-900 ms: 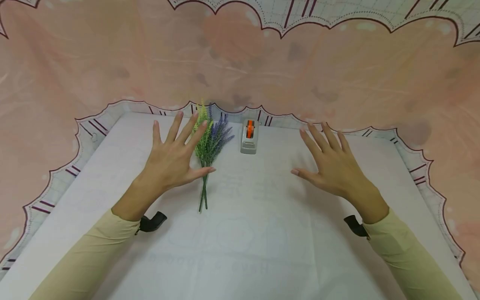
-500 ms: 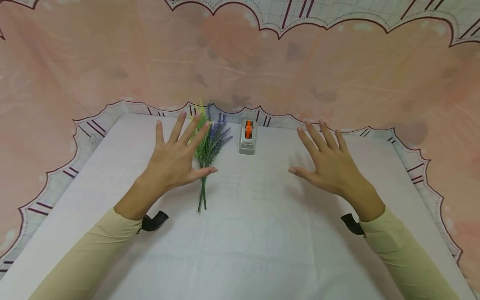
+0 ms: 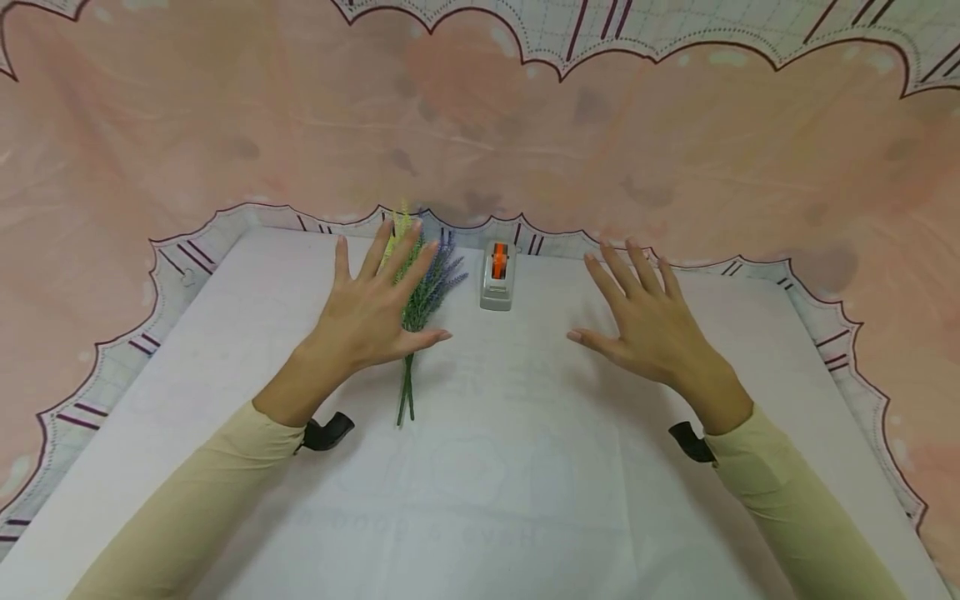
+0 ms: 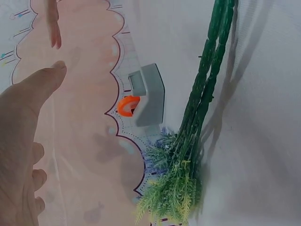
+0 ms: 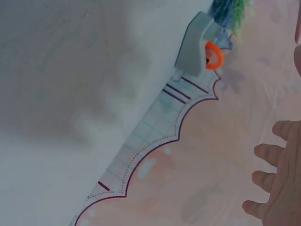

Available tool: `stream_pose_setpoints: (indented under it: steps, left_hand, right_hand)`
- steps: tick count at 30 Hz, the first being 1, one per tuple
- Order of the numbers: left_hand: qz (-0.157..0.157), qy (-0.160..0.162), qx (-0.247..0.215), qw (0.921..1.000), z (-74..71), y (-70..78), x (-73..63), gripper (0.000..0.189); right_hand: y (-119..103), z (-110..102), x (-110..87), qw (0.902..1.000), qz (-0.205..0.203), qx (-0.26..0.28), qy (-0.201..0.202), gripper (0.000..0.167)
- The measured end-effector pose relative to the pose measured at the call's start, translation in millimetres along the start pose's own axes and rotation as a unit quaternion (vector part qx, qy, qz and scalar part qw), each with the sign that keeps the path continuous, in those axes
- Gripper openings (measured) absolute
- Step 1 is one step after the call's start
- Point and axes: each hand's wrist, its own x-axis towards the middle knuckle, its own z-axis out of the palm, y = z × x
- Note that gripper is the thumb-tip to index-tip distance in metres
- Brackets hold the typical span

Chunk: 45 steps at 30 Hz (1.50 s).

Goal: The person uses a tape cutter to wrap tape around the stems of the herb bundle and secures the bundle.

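Note:
My left hand [image 3: 369, 315] hovers palm down with fingers spread, overlapping the artificial lavender sprigs [image 3: 426, 307] in the head view and holding nothing. Yellow-green and purple heads point to the back, while the crossed green stems [image 4: 207, 80] run toward the front. To their right stands a grey tape dispenser [image 3: 497, 296] with an orange core [image 4: 127, 106]. My right hand [image 3: 651, 329] is spread in the same way, right of the dispenser and apart from it. In the right wrist view, its fingers [image 5: 269, 155] show at the right edge, touching nothing.
A white sheet [image 3: 510, 483] covers the table. Around it shows a scalloped, line-patterned cloth border [image 3: 123, 358], with peach cloth [image 3: 300, 125] behind and at the sides. Black wrist mounts [image 3: 328, 432] stick out below both sleeves.
Both hands have drifted inward, the left to the right and the right to the left. The sprigs and the tape dispenser stay in place on the table.

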Motion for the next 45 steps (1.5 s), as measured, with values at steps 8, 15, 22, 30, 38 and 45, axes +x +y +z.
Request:
stream_pose_setpoints:
  steps: [8, 15, 22, 30, 38, 45]
  left_hand:
    - [0.007, -0.007, -0.001, 1.0000, 6.0, 4.8, 9.0, 0.110]
    - [0.010, -0.015, -0.008, 0.9998, 11.6, 7.7, 18.7, 0.110]
    - [0.021, -0.004, -0.013, 0.9997, 19.1, 6.9, 30.3, 0.108]
    - [0.028, -0.012, -0.042, 0.9987, 28.0, 4.5, 43.2, 0.106]
    - [0.005, -0.024, -0.188, 0.9819, 37.0, 4.1, 56.8, 0.096]
    - [-0.018, -0.047, -0.301, 0.9524, 49.1, 1.8, 72.2, 0.087]
  right_hand:
    - [-4.4, 2.5, 7.4, 0.9999, 0.000, 0.010, -0.007, 0.100]
    - [-6.7, 4.6, 15.3, 1.0000, 0.000, 0.001, -0.009, 0.099]
    - [-5.7, 8.0, 26.3, 0.9999, -0.007, 0.009, 0.003, 0.094]
    - [-0.9, 11.6, 39.6, 0.9969, -0.025, 0.035, 0.066, 0.076]
    - [1.3, 11.4, 49.3, 0.9908, 0.004, 0.116, 0.070, 0.060]
    - [1.4, 12.2, 59.7, 0.9830, 0.036, 0.173, 0.049, 0.052]
